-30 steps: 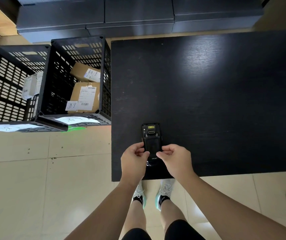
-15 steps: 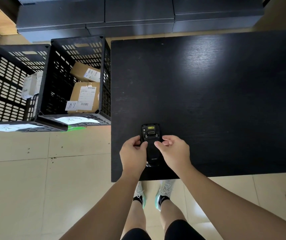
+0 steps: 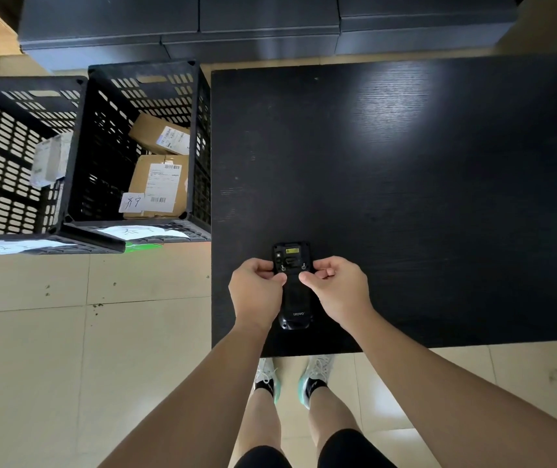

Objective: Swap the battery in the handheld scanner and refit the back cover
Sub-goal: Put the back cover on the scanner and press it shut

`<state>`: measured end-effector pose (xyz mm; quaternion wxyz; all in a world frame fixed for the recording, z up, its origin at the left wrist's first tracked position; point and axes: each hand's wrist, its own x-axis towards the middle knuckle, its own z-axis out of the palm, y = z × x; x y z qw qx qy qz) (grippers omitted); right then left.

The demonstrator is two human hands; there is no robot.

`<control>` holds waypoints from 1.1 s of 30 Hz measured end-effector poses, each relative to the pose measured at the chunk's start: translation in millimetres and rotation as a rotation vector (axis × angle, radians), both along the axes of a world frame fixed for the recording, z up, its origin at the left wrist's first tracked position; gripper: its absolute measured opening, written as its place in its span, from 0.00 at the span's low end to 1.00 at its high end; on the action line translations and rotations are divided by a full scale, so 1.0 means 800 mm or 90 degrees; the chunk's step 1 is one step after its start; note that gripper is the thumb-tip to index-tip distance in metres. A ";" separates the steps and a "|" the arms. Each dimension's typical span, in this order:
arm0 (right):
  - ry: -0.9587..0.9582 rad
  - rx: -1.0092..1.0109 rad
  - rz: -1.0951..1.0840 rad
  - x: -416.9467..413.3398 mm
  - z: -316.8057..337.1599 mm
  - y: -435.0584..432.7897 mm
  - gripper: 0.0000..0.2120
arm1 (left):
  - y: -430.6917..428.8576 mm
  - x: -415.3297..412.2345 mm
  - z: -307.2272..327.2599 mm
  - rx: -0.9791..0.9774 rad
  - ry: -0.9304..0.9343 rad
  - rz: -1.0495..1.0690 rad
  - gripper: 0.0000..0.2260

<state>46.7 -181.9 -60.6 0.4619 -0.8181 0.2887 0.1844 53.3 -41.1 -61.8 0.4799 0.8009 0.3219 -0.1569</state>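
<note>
A black handheld scanner (image 3: pixel 293 298) lies face down near the front edge of the black table (image 3: pixel 405 197), its back cover on and a yellow label at its far end. My left hand (image 3: pixel 255 292) pinches the scanner's left side at the upper part of the cover, next to a small latch. My right hand (image 3: pixel 336 288) pinches the right side at the same height, thumb tip by the other latch. No loose battery is in sight.
Two black slotted crates (image 3: pixel 77 157) stand on the tiled floor left of the table; the nearer one holds cardboard parcels (image 3: pixel 160 184). Dark cabinets (image 3: pixel 270 25) run along the far wall. My feet are under the table's front edge.
Both hands have slid up the scanner from its lower half to the two latches near its far end. The scanner has stayed in place.
</note>
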 end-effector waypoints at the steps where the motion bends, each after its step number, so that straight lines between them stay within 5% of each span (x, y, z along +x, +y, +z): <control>1: 0.002 0.000 0.002 0.000 -0.001 -0.001 0.14 | 0.000 0.000 -0.001 0.001 -0.001 -0.001 0.09; 10: 0.033 -0.006 -0.025 0.001 0.007 0.013 0.25 | 0.005 -0.006 0.000 0.023 -0.036 -0.090 0.09; 22: 0.059 -0.039 0.001 0.005 0.010 0.014 0.26 | 0.058 0.057 0.010 0.143 -0.180 -0.757 0.06; 33: 0.055 -0.029 -0.010 0.004 0.006 0.013 0.25 | 0.063 0.093 0.008 0.155 -0.169 -0.966 0.04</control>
